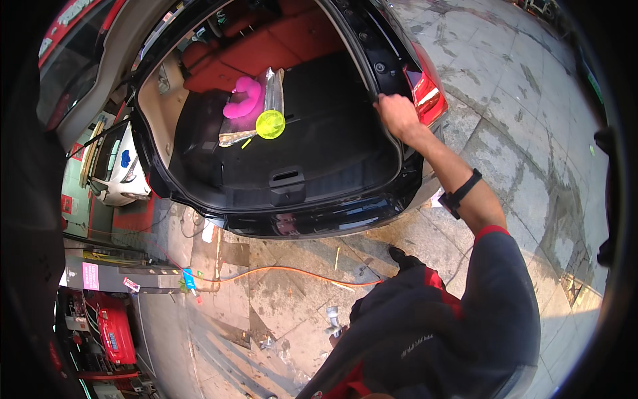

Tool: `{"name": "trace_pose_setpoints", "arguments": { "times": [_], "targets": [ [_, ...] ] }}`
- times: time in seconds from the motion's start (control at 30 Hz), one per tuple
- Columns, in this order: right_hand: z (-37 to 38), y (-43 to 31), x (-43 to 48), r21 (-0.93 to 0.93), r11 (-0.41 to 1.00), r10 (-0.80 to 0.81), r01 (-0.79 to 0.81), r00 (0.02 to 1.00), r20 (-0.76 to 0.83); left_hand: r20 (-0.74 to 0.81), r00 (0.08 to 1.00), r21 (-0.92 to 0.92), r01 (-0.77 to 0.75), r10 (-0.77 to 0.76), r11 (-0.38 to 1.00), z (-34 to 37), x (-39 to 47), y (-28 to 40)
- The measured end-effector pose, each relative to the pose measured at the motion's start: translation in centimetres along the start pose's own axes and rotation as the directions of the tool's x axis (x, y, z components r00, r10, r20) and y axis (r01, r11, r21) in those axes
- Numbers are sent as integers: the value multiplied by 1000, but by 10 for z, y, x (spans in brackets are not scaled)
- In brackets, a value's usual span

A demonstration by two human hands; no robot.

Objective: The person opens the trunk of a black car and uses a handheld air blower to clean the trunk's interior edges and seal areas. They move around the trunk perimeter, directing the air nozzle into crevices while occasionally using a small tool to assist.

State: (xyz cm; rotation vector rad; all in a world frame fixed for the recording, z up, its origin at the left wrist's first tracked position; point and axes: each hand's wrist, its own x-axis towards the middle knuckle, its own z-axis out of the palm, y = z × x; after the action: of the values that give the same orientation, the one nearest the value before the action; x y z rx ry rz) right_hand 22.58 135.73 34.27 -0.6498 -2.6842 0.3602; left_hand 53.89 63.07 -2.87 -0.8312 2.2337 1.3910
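Before me is the open cargo area of a black car, its black floor (324, 134) framed by the tailgate opening. My right hand (397, 118) reaches to the right side of that frame, its fingers curled onto the rubber-lined edge (395, 142) beside the red tail light (427, 95). Down by my body, my left hand (337, 339) is mostly hidden behind my dark clothing. It grips a grey cylindrical tool (332, 316) with a pale round end; its exact kind is unclear.
On the cargo floor lie a pink neck pillow (244, 99), a folded silvery sunshade (275, 90) and a yellow-green mesh disc (270, 124). Behind are red seat backs (279, 47). An orange hose (279, 268) crosses the paving. A white car (122, 174) stands at left.
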Motion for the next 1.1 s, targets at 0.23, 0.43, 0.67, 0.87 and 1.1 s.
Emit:
{"name": "trace_pose_setpoints", "arguments": {
  "times": [0.23, 0.43, 0.67, 0.87, 1.1],
  "targets": [
    [67, 29, -123, -44, 996, 80, -76, 993, 90, 0, 999, 60, -35, 35, 998, -8, -9, 9],
    [93, 56, -264, 17, 968, 229, -252, 901, 368, 86, 958, 349, -285, 272, 893, -18, -9, 97],
    [115, 110, -395, 94, 734, 527, -672, 652, 544, 330, 747, 658, -620, 577, 427, -1, 3, 377],
    [150, 156, -492, 242, 388, 665, -889, 452, 594, 467, 490, 576, -800, 736, 168, 48, -61, 662],
    [214, 197, -577, 564, -239, 775, -790, 195, 602, 551, 304, 642, -749, 777, -162, 167, -171, 936]
  ]
}}
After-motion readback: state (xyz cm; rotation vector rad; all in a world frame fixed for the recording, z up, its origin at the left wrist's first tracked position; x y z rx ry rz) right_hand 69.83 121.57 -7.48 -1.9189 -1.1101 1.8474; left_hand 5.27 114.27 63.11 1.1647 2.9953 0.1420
